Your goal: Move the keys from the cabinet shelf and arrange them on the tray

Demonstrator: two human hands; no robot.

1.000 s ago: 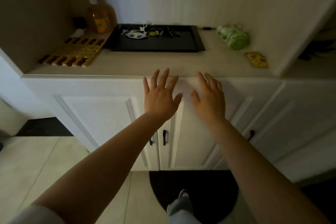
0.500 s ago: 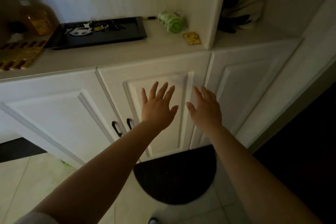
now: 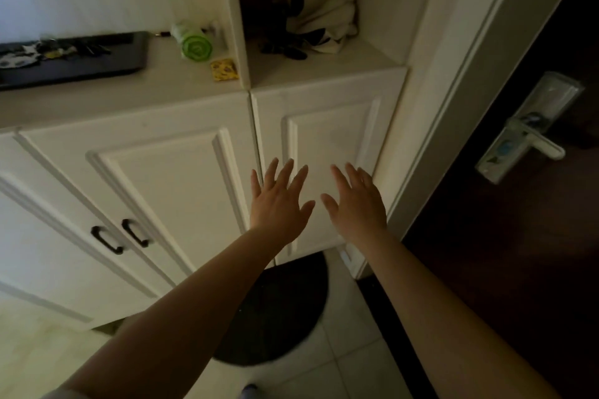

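A black tray (image 3: 97,65) lies on the white cabinet shelf at the upper left, cut off by the frame edge. Several keys and key fobs (image 3: 48,50) rest in a row along its far side. My left hand (image 3: 278,201) and my right hand (image 3: 356,204) are stretched out side by side, fingers spread and empty, in front of the lower right cabinet door (image 3: 327,152). Both hands are well below and to the right of the tray.
A green roll (image 3: 193,42) and a yellow packet (image 3: 224,70) lie on the shelf right of the tray. A side niche holds a dark and white cloth bundle (image 3: 311,19). Black door handles (image 3: 120,236) sit at lower left, a dark mat (image 3: 278,308) on the floor, a dark door with lever handle (image 3: 531,136) at right.
The view has swung to the right, so the tray slid to the left edge and the dark door came into sight. Both hands stay open and empty, now before the right-hand cabinet door.
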